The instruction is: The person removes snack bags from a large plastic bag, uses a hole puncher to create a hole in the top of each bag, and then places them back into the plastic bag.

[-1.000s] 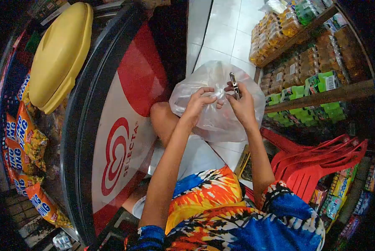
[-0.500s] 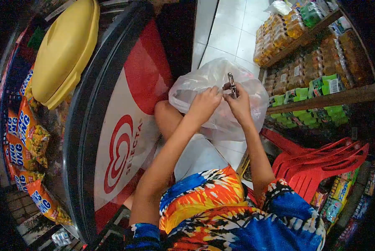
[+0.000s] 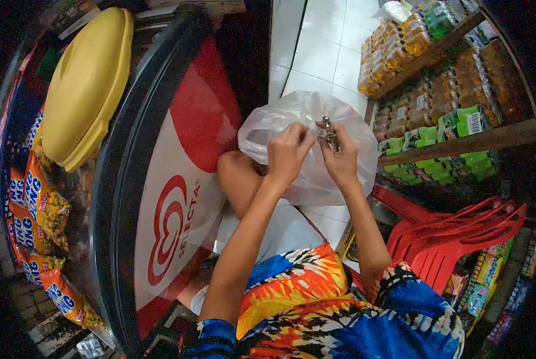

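Note:
A large translucent plastic bag (image 3: 339, 173) bulges in front of me, above my lap. My left hand (image 3: 289, 154) pinches the plastic near the top of the bag, its fingers bent together. Just to the right, my right hand (image 3: 341, 157) is closed around a small shiny metal tool (image 3: 330, 134), which looks like a nail clipper and points up from the fingers. The two hands are close together but apart. What the fingertips press on is partly hidden.
On the left stands a Selecta freezer (image 3: 181, 209) with a yellow container (image 3: 88, 90) and snack packs (image 3: 43, 203) on top. Shelves at the right hold packed bottles (image 3: 423, 107). Red plastic chairs (image 3: 447, 239) are stacked at the lower right. White floor tiles (image 3: 318, 51) lie ahead.
My left hand has shifted slightly left and down. The metal tool in my right hand sits a little lower. The view has shifted slightly.

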A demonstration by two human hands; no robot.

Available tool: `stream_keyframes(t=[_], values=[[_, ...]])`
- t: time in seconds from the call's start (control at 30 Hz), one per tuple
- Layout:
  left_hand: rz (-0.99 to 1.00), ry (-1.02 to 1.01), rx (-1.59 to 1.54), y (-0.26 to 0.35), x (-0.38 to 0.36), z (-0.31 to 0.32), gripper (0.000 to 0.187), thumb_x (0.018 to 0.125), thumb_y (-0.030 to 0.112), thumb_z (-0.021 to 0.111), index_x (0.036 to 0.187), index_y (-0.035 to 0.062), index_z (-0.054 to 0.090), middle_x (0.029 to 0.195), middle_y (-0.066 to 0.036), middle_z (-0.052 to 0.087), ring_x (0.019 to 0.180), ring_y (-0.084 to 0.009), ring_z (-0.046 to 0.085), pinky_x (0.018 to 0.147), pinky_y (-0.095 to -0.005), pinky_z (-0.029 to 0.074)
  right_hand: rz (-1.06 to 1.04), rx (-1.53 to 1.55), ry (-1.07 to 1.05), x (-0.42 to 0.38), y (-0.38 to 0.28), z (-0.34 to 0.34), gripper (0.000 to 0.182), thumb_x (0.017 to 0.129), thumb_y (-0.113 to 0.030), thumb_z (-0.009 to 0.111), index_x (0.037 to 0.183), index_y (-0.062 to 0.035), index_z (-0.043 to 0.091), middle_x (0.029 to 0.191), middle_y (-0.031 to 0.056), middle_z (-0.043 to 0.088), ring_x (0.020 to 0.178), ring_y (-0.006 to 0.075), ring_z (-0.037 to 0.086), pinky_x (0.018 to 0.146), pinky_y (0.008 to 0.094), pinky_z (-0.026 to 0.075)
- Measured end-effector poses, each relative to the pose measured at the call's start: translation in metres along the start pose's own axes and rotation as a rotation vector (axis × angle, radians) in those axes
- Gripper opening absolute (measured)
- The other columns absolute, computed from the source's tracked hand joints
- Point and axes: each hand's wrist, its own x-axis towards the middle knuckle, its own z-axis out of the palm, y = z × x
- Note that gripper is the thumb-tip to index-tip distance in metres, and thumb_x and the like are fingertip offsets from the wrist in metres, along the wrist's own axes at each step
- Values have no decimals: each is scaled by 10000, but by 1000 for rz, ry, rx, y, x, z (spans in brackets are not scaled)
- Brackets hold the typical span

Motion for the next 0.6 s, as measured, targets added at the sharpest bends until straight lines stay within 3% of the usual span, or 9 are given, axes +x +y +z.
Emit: stream_keyframes(t=[0.07,0.17,0.27,0.33,0.37,0.43,0.6], values=[[-181,69,-71,1,1,-1,161,811,153,629,829,-3,598,761,-148,625,663,-272,619,611,-343,472,-68,28,14,3,2,1,292,767,6,617,1053,-28,564,902,153,617,713,287,604,648,337,462],[-210,168,-74,-1,2,0,134,809,120,630,812,-9,598,706,-113,629,618,-196,603,581,-298,458,-159,-104,-61,9,2,2,291,726,36,603,1006,-32,566,837,149,593,729,328,575,647,381,448],[-384,203,-213,-14,2,7,171,789,136,627,772,-30,594,698,-146,628,599,-211,604,575,-319,468,-274,-165,-67,15,6,5,275,685,49,594,943,-41,561,781,145,561,734,352,540,638,407,428],[-393,222,-235,-15,3,6,158,784,123,632,767,-30,596,687,-138,629,596,-188,599,569,-313,463,-313,-164,-243,23,5,2,231,685,40,590,893,-47,537,745,147,534,714,347,525,616,412,407],[-400,245,-257,-15,3,5,146,779,110,637,762,-30,598,675,-130,631,593,-165,594,564,-306,458,-308,-165,-244,25,4,0,231,685,40,590,893,-47,537,745,147,534,714,347,525,616,412,407],[-419,246,-267,-17,1,7,142,777,104,639,762,-31,598,667,-122,629,595,-145,586,562,-300,455,-208,-202,-439,30,3,-6,211,690,34,584,871,-44,508,734,149,525,718,353,530,618,412,409],[-492,237,-346,-39,-20,21,146,781,110,641,768,-31,606,642,-101,617,599,-111,566,565,-286,452,-126,-195,-458,12,1,-14,166,755,4,614,875,-16,501,715,152,549,635,311,533,607,339,426]])
